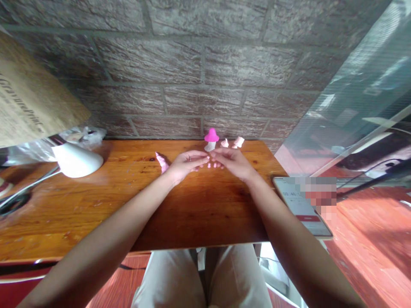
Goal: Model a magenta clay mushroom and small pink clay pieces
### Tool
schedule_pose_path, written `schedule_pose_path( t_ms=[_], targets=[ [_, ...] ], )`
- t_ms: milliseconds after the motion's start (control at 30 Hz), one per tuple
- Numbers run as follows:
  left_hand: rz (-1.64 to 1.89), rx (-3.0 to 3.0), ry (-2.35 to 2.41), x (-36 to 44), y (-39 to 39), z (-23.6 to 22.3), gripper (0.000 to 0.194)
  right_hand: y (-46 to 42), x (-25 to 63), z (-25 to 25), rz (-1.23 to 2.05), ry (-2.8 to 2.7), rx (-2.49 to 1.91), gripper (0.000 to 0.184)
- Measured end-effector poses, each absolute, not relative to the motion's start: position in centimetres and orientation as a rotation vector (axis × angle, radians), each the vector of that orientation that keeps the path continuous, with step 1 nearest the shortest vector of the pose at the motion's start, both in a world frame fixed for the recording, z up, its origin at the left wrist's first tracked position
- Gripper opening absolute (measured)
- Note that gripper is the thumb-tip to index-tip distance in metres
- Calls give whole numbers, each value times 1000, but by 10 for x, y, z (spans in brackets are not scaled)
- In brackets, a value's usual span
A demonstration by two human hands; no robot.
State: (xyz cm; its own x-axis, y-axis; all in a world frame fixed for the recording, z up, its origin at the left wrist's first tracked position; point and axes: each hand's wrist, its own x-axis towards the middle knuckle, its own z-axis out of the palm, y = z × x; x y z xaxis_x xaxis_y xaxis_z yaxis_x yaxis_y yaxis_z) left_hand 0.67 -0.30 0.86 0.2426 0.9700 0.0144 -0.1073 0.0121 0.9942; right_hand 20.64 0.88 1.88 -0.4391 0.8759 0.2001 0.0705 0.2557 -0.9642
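My left hand (189, 164) and my right hand (233, 161) meet above the middle of the table, fingertips pinched close together. Whatever lies between the fingertips is too small to make out; tiny pink spots show there, and I cannot tell pieces from fingernails. Just behind the hands stands a mushroom-shaped figure (211, 137) with a bright pink cap and a whitish stem. Two small pale pink shapes, one rounded (224, 144) and one blocky (239, 141), sit to its right. Beside my left wrist is a bumpy pink lump (162, 164), partly hidden by the wrist.
The wooden table (199, 214) runs along a grey brick wall (180, 60). A lamp with a white base (77, 160) and printed paper shade (32, 94) stands at left, near clear plastic (86, 136) and cables. A phone (303, 209) lies at the right edge by a translucent panel (334, 115).
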Motion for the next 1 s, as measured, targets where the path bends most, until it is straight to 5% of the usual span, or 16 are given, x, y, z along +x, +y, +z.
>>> schedule_pose_path(
  t_ms=[667,1000],
  targets=[
    [1086,1330,947,9,-6,7,55,7,209,21,1296,-1793,-872,36],
    [1241,1389,1073,8,-3,4,47,30,247,12,705,-2108,-1200,11]
  ],
)
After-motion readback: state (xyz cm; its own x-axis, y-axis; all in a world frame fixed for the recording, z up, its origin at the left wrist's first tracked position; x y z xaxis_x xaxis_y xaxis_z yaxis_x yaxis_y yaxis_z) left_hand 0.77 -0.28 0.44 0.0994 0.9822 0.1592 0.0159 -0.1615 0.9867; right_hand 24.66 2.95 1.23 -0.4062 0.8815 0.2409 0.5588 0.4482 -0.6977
